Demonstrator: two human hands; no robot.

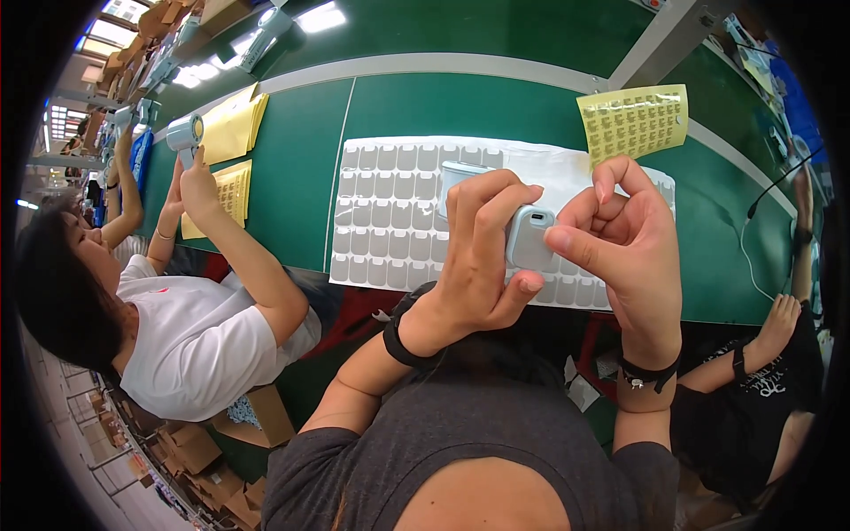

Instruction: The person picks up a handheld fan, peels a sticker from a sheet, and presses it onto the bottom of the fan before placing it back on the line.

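Observation:
My left hand (478, 257) is wrapped round a light-blue handheld device (531, 246) that looks like a handheld fan. Its end, with a small charging port and a grey panel, faces up toward me; part of its body shows left of my fingers. At its right edge, the thumb of my right hand (633, 234) touches the grey panel, with the other fingers curled. Whether anything thin is pinched there is hidden. Beneath both hands lies a white sheet (553, 164) with rows of grey rounded stickers, some places bare at its upper right.
A yellow label sheet (633, 124) lies beyond my right hand, near a metal post (660, 44). Left, a co-worker (204, 345) raises a similar fan (184, 133) beside yellow sheets (226, 128). Another person (753, 389) sits right, near a thin cable (753, 265). The table (301, 195) is green.

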